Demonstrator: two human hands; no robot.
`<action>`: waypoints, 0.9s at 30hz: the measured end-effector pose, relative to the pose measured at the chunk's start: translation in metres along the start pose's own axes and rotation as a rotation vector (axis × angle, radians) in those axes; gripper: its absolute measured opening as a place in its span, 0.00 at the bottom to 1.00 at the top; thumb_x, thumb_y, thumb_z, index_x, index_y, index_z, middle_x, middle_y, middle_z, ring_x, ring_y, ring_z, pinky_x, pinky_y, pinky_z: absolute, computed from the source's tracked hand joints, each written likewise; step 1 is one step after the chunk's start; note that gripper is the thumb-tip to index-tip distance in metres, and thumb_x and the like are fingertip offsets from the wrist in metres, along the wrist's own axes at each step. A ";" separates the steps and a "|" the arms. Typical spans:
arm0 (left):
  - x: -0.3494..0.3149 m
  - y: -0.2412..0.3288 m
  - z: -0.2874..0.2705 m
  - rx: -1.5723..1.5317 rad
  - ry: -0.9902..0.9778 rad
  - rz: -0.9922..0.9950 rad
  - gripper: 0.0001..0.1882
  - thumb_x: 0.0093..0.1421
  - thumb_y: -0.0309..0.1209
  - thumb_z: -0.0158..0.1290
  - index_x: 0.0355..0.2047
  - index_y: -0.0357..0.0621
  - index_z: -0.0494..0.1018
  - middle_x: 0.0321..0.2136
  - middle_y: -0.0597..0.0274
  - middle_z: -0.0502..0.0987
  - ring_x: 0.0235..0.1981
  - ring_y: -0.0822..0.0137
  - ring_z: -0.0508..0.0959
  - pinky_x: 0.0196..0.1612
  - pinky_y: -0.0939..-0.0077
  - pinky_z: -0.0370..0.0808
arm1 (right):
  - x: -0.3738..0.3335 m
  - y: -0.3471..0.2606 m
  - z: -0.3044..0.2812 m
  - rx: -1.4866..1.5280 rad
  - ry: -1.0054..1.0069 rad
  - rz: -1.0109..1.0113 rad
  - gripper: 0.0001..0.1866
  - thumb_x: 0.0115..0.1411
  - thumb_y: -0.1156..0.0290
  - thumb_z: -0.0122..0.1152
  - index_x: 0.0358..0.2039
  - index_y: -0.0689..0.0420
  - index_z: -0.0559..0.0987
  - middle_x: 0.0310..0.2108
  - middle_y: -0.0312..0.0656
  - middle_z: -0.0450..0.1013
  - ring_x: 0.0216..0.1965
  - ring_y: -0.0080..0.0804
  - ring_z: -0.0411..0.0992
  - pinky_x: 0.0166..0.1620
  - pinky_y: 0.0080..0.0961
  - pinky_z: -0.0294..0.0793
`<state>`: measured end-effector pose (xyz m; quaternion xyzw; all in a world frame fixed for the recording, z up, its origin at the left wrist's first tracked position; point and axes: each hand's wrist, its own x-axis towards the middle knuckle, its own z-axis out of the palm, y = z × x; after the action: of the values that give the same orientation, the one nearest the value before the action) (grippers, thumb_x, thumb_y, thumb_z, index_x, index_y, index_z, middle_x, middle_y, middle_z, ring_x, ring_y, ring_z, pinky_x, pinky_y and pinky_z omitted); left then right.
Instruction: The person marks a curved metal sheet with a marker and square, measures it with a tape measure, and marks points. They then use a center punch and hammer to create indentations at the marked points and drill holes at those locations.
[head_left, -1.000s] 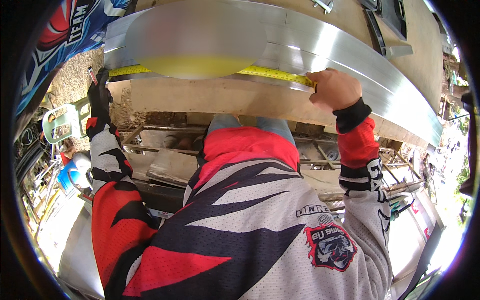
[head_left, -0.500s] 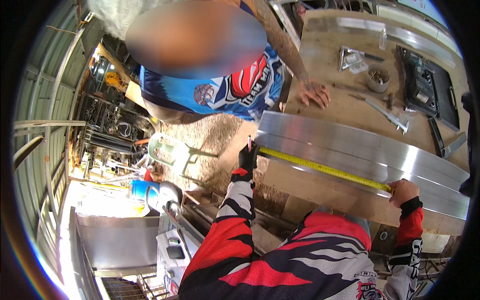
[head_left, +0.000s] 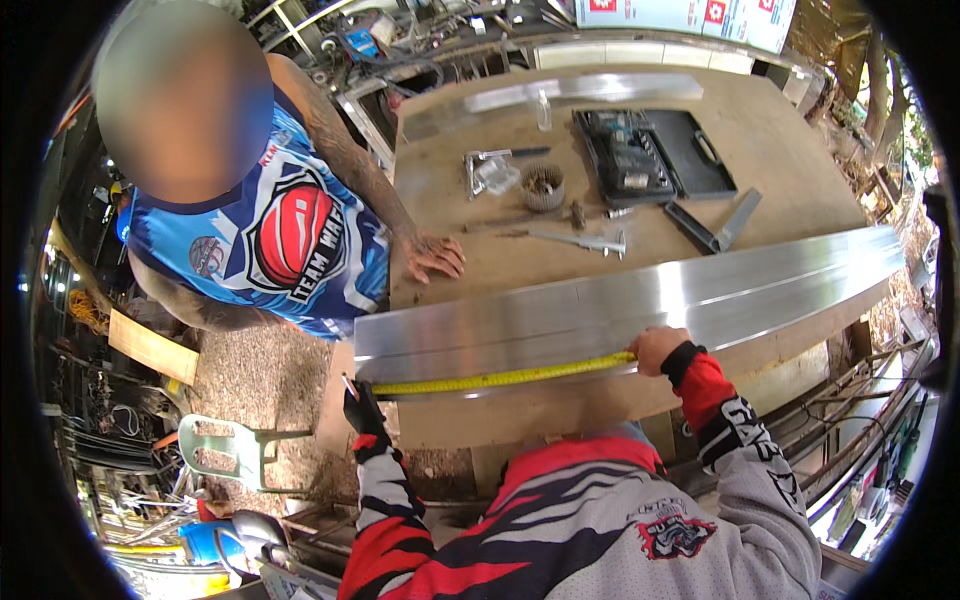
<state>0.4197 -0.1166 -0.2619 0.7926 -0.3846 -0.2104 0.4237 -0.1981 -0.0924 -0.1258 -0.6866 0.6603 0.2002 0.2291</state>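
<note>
head view: the long metal bar (head_left: 560, 318) lies across the near side of the table (head_left: 770, 130), and your yellow tape measure (head_left: 500, 379) is stretched along the bar's near side, from its left end to about its middle. your left hand (head_left: 365, 410), in a black glove, is at the bar's left end, fingers closed on a thin pen (head_left: 348, 382); whether they also pinch the tape's tip, you can't tell from here. your right hand (head_left: 660, 350), bare, is curled around the tape's other end near the bar's middle; the tape's case is hidden under your fingers.

a co-worker's hand (head_left: 435, 256) rests flat beyond the bar's left part, apart from it. also beyond the bar are a caliper (head_left: 585, 242), an angle tool (head_left: 715, 232) and an open tool case (head_left: 625, 155).

the tape's left end looks the likeliest to slip: with a pen in the same fingers, a loose pinch could let it slide off the bar's end. if your right fingers ease, the tape could spring back or sag. a bump from anyone leaning on the table could nudge the bar under the tape.
</note>
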 end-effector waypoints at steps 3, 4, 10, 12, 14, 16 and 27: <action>-0.004 -0.004 0.004 0.014 0.068 0.172 0.21 0.65 0.39 0.57 0.51 0.37 0.76 0.37 0.50 0.83 0.36 0.57 0.80 0.39 0.61 0.75 | 0.002 -0.007 -0.001 0.004 -0.093 -0.011 0.18 0.55 0.61 0.58 0.47 0.33 0.85 0.44 0.39 0.82 0.47 0.43 0.80 0.50 0.44 0.79; -0.006 -0.006 0.004 -0.008 0.037 0.125 0.25 0.65 0.39 0.56 0.57 0.35 0.72 0.45 0.47 0.82 0.43 0.54 0.81 0.45 0.61 0.77 | 0.004 -0.009 -0.003 0.079 -0.201 0.007 0.19 0.55 0.61 0.58 0.47 0.36 0.85 0.44 0.40 0.82 0.46 0.44 0.80 0.49 0.44 0.80; -0.011 -0.016 0.018 -0.019 0.151 0.170 0.28 0.62 0.32 0.56 0.61 0.35 0.69 0.52 0.43 0.78 0.52 0.49 0.79 0.54 0.60 0.77 | 0.012 -0.009 -0.010 -0.005 -0.246 -0.033 0.26 0.53 0.55 0.65 0.55 0.35 0.81 0.49 0.39 0.80 0.52 0.45 0.77 0.56 0.47 0.74; -0.013 -0.019 0.020 -0.028 0.193 0.151 0.27 0.63 0.31 0.56 0.61 0.36 0.70 0.54 0.42 0.77 0.54 0.48 0.78 0.56 0.59 0.75 | 0.012 -0.009 -0.008 0.012 -0.312 -0.012 0.27 0.52 0.54 0.65 0.55 0.35 0.81 0.47 0.40 0.81 0.50 0.44 0.78 0.54 0.46 0.76; -0.014 -0.024 0.017 0.059 0.202 0.116 0.27 0.65 0.35 0.55 0.62 0.34 0.69 0.56 0.42 0.76 0.57 0.50 0.77 0.57 0.60 0.74 | 0.009 -0.007 -0.005 -0.012 -0.236 -0.089 0.24 0.51 0.52 0.65 0.51 0.38 0.83 0.45 0.40 0.82 0.48 0.44 0.79 0.51 0.45 0.77; -0.013 -0.029 0.012 0.059 0.189 0.184 0.29 0.67 0.39 0.55 0.63 0.33 0.68 0.56 0.43 0.76 0.57 0.52 0.77 0.57 0.63 0.73 | 0.005 -0.004 -0.002 -0.004 -0.161 -0.124 0.20 0.53 0.57 0.67 0.48 0.40 0.84 0.43 0.42 0.82 0.48 0.47 0.79 0.50 0.46 0.77; 0.001 0.011 0.011 0.058 0.167 -0.073 0.27 0.66 0.54 0.55 0.51 0.43 0.77 0.28 0.56 0.81 0.14 0.67 0.73 0.11 0.74 0.65 | -0.034 0.022 -0.015 0.148 0.006 -0.187 0.40 0.49 0.60 0.73 0.64 0.39 0.67 0.46 0.45 0.75 0.51 0.50 0.74 0.52 0.46 0.75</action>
<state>0.4080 -0.1267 -0.2585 0.8328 -0.3247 -0.1479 0.4232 -0.2217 -0.0741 -0.0947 -0.7271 0.6069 0.1263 0.2950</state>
